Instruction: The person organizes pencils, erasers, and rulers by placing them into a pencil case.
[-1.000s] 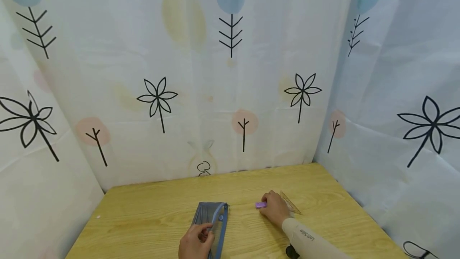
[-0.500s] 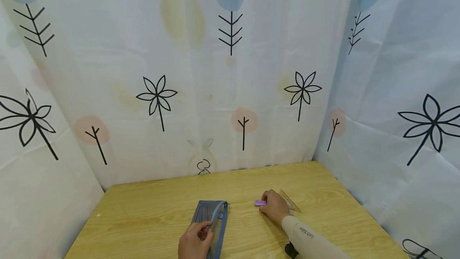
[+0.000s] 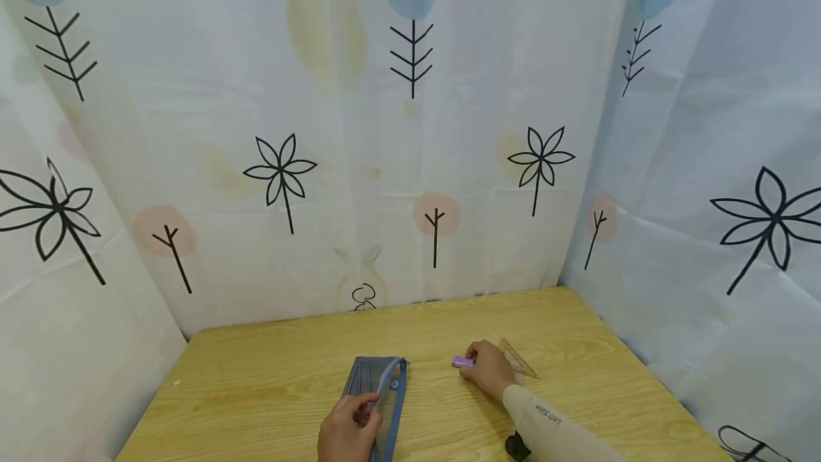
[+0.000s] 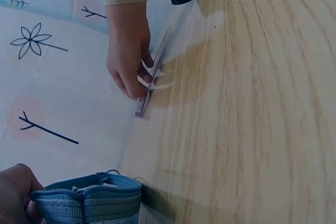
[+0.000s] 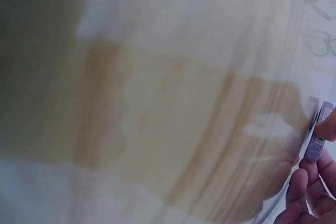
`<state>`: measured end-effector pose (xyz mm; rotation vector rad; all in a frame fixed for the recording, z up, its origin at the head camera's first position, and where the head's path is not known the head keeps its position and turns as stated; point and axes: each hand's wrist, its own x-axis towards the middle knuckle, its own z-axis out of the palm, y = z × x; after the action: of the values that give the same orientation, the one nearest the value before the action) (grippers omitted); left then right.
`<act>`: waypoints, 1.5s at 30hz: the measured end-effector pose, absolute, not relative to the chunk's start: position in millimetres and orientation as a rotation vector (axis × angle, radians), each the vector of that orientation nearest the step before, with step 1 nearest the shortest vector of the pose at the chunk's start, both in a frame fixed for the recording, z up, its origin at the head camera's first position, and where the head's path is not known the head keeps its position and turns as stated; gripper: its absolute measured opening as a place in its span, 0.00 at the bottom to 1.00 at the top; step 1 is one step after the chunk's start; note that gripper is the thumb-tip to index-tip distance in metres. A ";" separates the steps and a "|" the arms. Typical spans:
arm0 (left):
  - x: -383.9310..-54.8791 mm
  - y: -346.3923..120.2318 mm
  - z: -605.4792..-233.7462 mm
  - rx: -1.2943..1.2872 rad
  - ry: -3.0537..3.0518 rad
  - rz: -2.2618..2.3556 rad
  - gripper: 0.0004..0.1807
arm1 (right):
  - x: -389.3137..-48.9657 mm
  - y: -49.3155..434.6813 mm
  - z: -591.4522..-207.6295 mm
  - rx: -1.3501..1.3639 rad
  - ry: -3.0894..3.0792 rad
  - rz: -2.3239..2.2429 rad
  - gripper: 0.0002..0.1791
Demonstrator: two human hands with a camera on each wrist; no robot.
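Note:
My left hand (image 3: 348, 430) pinches the edge of a blue-grey see-through mesh pencil case (image 3: 370, 373), which lies unzipped on the table. The case's zipped rim (image 4: 89, 195) gapes open in the left wrist view, beside the fingers. Further right, my right hand (image 3: 492, 371) holds a small purple eraser (image 3: 460, 361) between thumb and fingers, low over the table. A printed label shows on the eraser (image 5: 318, 139) in the right wrist view. A clear triangular set square (image 3: 521, 361) lies just beyond the right hand, partly hidden by it.
A wood-grain table (image 3: 269, 376) runs back to a patterned white curtain (image 3: 359, 234), which also hangs along both sides. One tiny white speck (image 3: 176, 383) lies near the left edge. A dark device (image 3: 517, 446) sits at the right wrist.
My right hand has shifted very slightly left with the eraser, which is tilted a little more. The left hand and pencil case stay put.

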<state>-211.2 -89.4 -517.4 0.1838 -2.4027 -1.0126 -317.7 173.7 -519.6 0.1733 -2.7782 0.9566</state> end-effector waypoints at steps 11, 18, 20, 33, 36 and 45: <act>-211.0 -88.3 -516.8 0.180 -2.412 -1.000 0.10 | -319.3 164.2 -525.4 0.207 -2.788 0.987 0.11; -211.1 -88.7 -517.4 0.175 -2.403 -1.001 0.10 | -317.6 151.5 -523.7 0.249 -2.795 1.027 0.11; -211.4 -88.9 -517.9 0.176 -2.401 -0.999 0.10 | -317.0 147.4 -523.3 0.261 -2.796 1.033 0.11; -212.4 -88.0 -517.9 0.182 -2.421 -0.995 0.10 | -302.4 116.2 -515.5 0.453 -2.787 1.134 0.10; -212.1 -88.2 -517.3 0.178 -2.419 -0.999 0.10 | -297.4 108.0 -513.4 0.494 -2.772 1.180 0.10; -210.6 -88.6 -513.6 0.161 -2.421 -1.019 0.10 | -279.4 85.7 -509.1 0.578 -2.741 1.281 0.09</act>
<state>-210.6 -88.6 -513.6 0.1608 -2.4213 -1.0194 -279.4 85.7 -509.1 0.5779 -2.7414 1.2806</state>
